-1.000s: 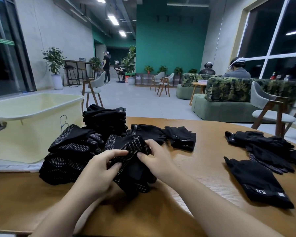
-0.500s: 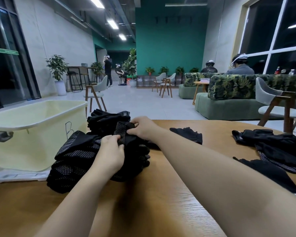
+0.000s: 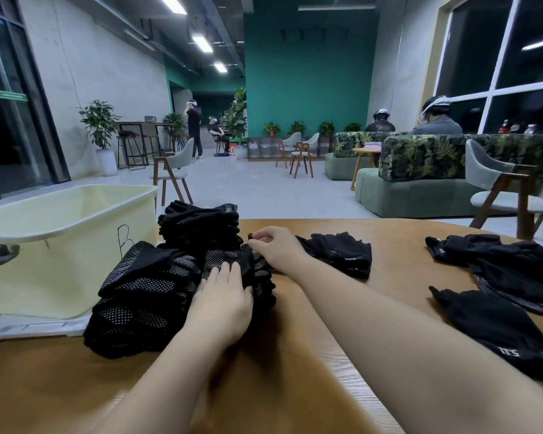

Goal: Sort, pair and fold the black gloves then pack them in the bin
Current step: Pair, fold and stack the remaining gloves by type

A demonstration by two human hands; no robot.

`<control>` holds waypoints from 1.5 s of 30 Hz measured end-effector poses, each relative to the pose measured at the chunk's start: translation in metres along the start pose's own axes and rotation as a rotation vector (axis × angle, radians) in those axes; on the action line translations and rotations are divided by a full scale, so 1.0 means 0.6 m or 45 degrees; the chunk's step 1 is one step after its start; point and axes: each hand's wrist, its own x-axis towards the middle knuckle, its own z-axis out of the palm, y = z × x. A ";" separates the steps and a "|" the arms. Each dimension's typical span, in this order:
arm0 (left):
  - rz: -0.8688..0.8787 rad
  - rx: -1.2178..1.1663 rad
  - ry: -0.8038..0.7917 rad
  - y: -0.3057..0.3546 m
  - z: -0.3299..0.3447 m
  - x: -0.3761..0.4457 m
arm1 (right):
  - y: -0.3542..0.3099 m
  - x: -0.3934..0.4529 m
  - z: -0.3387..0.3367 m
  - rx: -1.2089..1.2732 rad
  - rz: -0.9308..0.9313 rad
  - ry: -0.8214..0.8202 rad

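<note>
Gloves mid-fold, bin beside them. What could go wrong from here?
1. The folded pair is held only by the left hand pressing flat and the right hand pinching its far edge; it may spring open on release.
2. The stack behind it looks tall and could topple if nudged.
3. Loose gloves on the right could get mismatched.

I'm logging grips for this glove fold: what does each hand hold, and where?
The right hand pinches the far edge of the folded dotted glove. The left hand presses flat on its near side, gripping nothing.
</note>
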 end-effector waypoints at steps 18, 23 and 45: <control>0.214 -0.158 0.330 0.116 0.046 -0.041 | 0.127 -0.240 -0.216 -0.390 -0.054 0.105; 0.298 -0.298 0.158 0.158 0.066 -0.046 | 0.154 -0.286 -0.273 -0.558 0.061 0.146; 0.638 -0.359 -0.091 0.175 0.090 -0.063 | 0.184 -0.333 -0.269 -1.019 0.353 0.542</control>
